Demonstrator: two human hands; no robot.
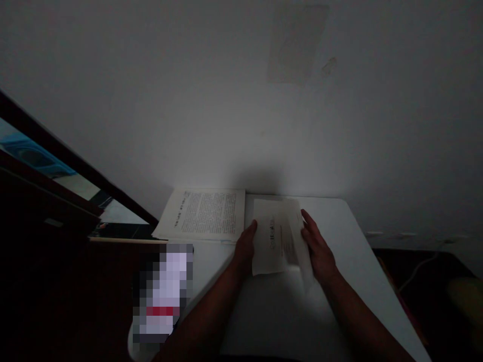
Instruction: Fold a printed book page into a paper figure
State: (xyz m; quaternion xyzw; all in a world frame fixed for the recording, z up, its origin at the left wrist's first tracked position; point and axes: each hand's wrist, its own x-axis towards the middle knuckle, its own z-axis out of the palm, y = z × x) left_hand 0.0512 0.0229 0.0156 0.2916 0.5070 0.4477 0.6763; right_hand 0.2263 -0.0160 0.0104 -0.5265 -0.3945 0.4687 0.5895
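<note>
The left hand (pixel 246 249) grips the printed sheets (pixel 267 241) by one edge, and the fingers of the right hand (pixel 322 256) curl, slightly parted, around the other. The sheets are above the table (pixel 339 221), beside the page stack (pixel 209 213)

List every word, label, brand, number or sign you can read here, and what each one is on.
None can be read with certainty.
Printed sheets between the left hand and right hand: sideways heading and fainter lines, too blurred to read.
Stack of printed pages on the table: sideways heading and dense lines, too small to read.
Pixelated patch on the left: nothing legible.
</note>
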